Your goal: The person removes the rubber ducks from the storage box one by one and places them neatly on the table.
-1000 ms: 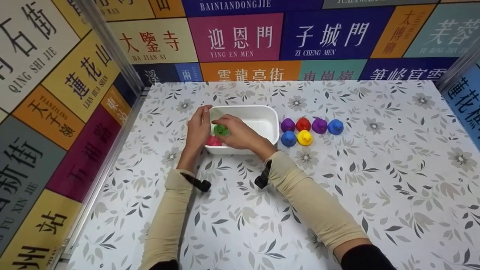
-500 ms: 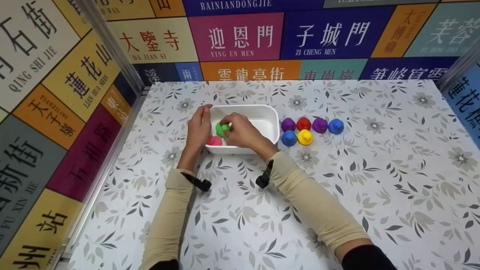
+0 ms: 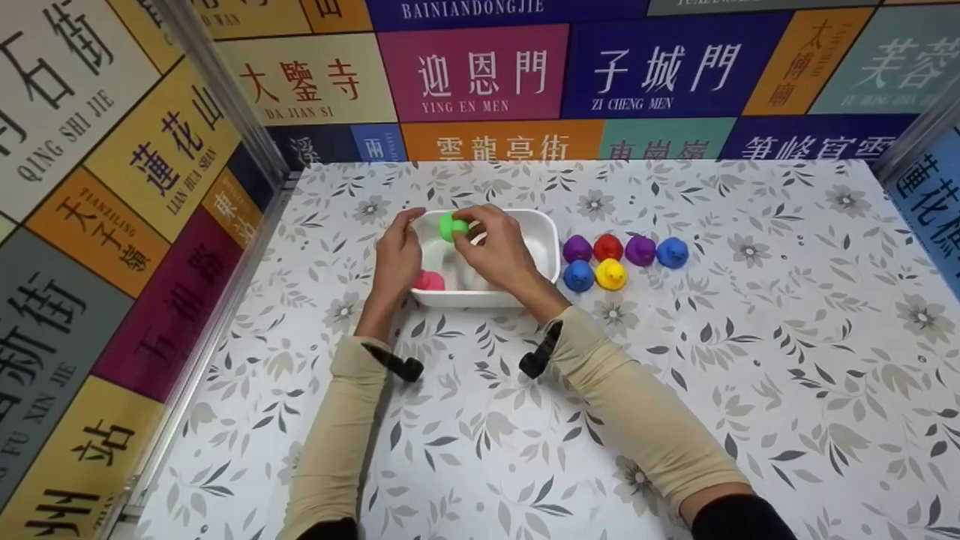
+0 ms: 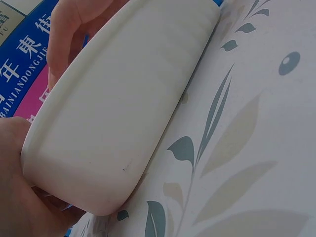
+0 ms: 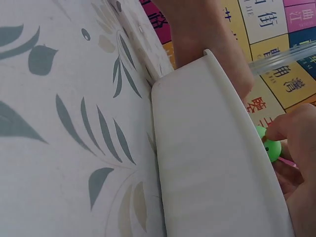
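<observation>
A white plastic tub (image 3: 487, 300) stands on the table, its left end gripped by my left hand (image 3: 397, 255). In the left wrist view, that hand (image 4: 24, 182) wraps the tub's end at the rim. My right hand (image 3: 499, 244) pinches a green rubber duck (image 3: 452, 226) above the tub's back left part. The right wrist view shows the same green duck (image 5: 270, 148) between thumb and finger, past the tub's rim. A pink rubber duck (image 3: 430, 280) lies in the tub's front left corner, partly hidden by the front wall and my left hand.
Right of the tub sit several rubber ducks: purple (image 3: 577, 248), red (image 3: 607, 247), another purple (image 3: 640, 250), blue (image 3: 672, 253), another blue (image 3: 578, 275) and yellow (image 3: 610, 274). The table cloth (image 3: 750, 337) has a leaf pattern. Sign-printed walls (image 3: 472, 75) border the table's back and sides.
My right hand has lifted the green duck from the tub's left part, up and toward the back rim. The left hand stays on the tub's end.
</observation>
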Tool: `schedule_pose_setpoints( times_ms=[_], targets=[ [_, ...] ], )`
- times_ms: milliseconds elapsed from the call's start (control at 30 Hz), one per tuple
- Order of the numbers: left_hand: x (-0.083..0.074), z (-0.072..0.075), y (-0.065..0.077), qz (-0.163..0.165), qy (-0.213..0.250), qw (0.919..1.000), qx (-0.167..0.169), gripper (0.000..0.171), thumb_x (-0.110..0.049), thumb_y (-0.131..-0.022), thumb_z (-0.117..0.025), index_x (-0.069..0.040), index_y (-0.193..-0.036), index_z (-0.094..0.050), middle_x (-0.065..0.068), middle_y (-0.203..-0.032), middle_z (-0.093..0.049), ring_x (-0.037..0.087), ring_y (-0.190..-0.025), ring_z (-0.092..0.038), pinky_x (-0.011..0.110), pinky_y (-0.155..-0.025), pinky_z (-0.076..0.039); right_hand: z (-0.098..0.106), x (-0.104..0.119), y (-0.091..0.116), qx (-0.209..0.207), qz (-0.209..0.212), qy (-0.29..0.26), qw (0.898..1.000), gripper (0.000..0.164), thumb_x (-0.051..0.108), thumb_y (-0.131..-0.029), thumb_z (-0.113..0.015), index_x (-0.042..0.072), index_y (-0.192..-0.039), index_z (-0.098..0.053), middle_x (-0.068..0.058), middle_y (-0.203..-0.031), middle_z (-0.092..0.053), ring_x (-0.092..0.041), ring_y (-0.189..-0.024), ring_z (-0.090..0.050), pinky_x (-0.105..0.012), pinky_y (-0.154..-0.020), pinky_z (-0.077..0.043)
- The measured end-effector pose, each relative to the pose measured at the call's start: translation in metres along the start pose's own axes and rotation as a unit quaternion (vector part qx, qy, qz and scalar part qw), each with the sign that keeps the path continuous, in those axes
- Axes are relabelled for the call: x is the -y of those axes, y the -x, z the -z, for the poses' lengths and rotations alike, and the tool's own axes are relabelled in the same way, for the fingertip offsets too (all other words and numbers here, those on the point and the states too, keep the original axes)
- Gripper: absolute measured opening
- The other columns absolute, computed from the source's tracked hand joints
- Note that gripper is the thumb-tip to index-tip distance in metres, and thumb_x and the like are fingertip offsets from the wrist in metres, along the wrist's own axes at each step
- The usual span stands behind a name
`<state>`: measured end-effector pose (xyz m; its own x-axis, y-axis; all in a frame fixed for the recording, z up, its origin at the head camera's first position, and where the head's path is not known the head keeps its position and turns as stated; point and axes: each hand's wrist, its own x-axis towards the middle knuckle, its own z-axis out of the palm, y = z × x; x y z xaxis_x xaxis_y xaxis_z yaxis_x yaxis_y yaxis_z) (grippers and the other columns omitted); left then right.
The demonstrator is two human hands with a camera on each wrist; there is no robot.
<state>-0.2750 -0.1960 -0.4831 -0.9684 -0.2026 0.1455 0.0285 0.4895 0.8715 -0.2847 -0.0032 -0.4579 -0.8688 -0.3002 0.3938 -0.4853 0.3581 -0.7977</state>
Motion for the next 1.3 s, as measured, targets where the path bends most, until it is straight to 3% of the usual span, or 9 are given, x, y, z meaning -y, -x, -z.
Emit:
schedule_pose_setpoints(
  times_ms=[200, 400, 567, 733, 933, 1100, 1300],
  targets=[
    [-0.001, -0.001, -0.001, 0.016, 0.003, 0.9998, 0.007, 0.043, -0.017, -0.115, -0.037, -0.019, -0.151, -0.061, 0.010, -0.151, -0.064, 0.021, -0.131, -0.058, 0.043, -0.123, -0.043, 0.015, -0.004, 0.004, -0.056, -0.008, -0.019, 0.998, 0.030, 0.017, -0.098, -0.076, 0.006, -0.126, -0.078, -0.013, -0.117, -0.075, -0.022, -0.095, -0.078, -0.023, -0.079, -0.061],
    [-0.001, -0.001, -0.001, 0.022, -0.001, 0.9997, 0.006, 0.042, -0.019, -0.116, -0.038, -0.021, -0.151, -0.061, 0.008, -0.154, -0.063, 0.020, -0.139, -0.058, 0.042, -0.125, -0.042, 0.030, -0.007, 0.009, -0.057, -0.023, -0.036, 0.997, 0.031, 0.018, -0.100, -0.077, 0.008, -0.129, -0.077, -0.011, -0.121, -0.074, -0.021, -0.100, -0.077, -0.022, -0.083, -0.061],
    [-0.002, -0.001, -0.001, 0.026, 0.000, 0.9996, 0.007, 0.041, -0.019, -0.116, -0.039, -0.022, -0.151, -0.061, 0.005, -0.158, -0.061, 0.019, -0.150, -0.053, 0.041, -0.129, -0.038, 0.040, -0.010, 0.012, -0.072, -0.013, -0.047, 0.996, 0.031, 0.018, -0.099, -0.078, 0.008, -0.129, -0.078, -0.010, -0.119, -0.074, -0.020, -0.099, -0.077, -0.022, -0.085, -0.063],
    [-0.003, -0.001, -0.001, 0.030, -0.002, 0.9995, 0.004, 0.041, -0.019, -0.116, -0.040, -0.022, -0.151, -0.062, 0.004, -0.159, -0.060, 0.020, -0.153, -0.051, 0.042, -0.130, -0.037, 0.051, -0.014, 0.016, -0.098, -0.010, -0.069, 0.993, 0.032, 0.017, -0.099, -0.080, 0.008, -0.129, -0.078, -0.009, -0.119, -0.075, -0.020, -0.099, -0.077, -0.021, -0.088, -0.063],
    [-0.002, -0.002, -0.001, 0.034, -0.002, 0.9994, 0.004, 0.041, -0.019, -0.116, -0.040, -0.023, -0.151, -0.061, 0.004, -0.160, -0.059, 0.021, -0.152, -0.051, 0.043, -0.129, -0.038, 0.063, -0.021, 0.023, -0.093, -0.035, -0.070, 0.993, 0.034, 0.018, -0.100, -0.079, 0.011, -0.133, -0.077, -0.007, -0.125, -0.075, -0.018, -0.103, -0.075, -0.021, -0.094, -0.062],
    [-0.001, -0.001, -0.001, 0.032, -0.002, 0.9995, 0.005, 0.041, -0.021, -0.116, -0.040, -0.024, -0.151, -0.061, 0.004, -0.160, -0.059, 0.020, -0.152, -0.051, 0.042, -0.129, -0.038, 0.072, -0.031, 0.028, -0.092, -0.037, -0.062, 0.993, 0.034, 0.015, -0.099, -0.079, 0.009, -0.133, -0.077, -0.009, -0.126, -0.076, -0.021, -0.102, -0.075, -0.020, -0.091, -0.062],
    [-0.001, -0.001, 0.000, 0.009, 0.013, 0.9998, 0.007, 0.042, -0.016, -0.116, -0.040, -0.016, -0.152, -0.061, 0.009, -0.157, -0.061, 0.023, -0.151, -0.052, 0.042, -0.129, -0.039, 0.082, -0.042, 0.034, -0.110, -0.007, -0.087, 0.990, 0.032, 0.008, -0.096, -0.081, 0.003, -0.127, -0.079, -0.016, -0.122, -0.076, -0.025, -0.099, -0.075, -0.017, -0.085, -0.062]
  ],
)
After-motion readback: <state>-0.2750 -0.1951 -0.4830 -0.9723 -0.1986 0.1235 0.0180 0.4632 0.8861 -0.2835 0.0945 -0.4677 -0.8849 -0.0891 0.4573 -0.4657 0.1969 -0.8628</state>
